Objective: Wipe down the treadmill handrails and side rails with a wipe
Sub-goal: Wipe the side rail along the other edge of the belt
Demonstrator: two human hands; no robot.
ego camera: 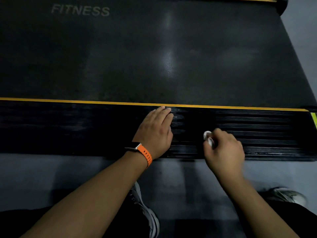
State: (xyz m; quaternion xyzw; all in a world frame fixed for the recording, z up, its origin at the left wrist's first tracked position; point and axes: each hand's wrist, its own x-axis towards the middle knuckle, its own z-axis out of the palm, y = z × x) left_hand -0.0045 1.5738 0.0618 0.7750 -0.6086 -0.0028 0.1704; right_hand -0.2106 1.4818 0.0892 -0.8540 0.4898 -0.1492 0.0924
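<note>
The treadmill's black ribbed side rail runs across the view, edged by a yellow stripe along the belt. My left hand rests flat on the rail with straight fingers reaching the stripe; an orange-strapped watch is on its wrist. My right hand grips a small crumpled white wipe and holds it on the rail, a short way right of the left hand. Most of the wipe is hidden inside the fist.
The dark running belt, printed FITNESS at the far left, fills the upper view. The grey floor lies on the near side of the rail. My two shoes stand on the floor below my arms.
</note>
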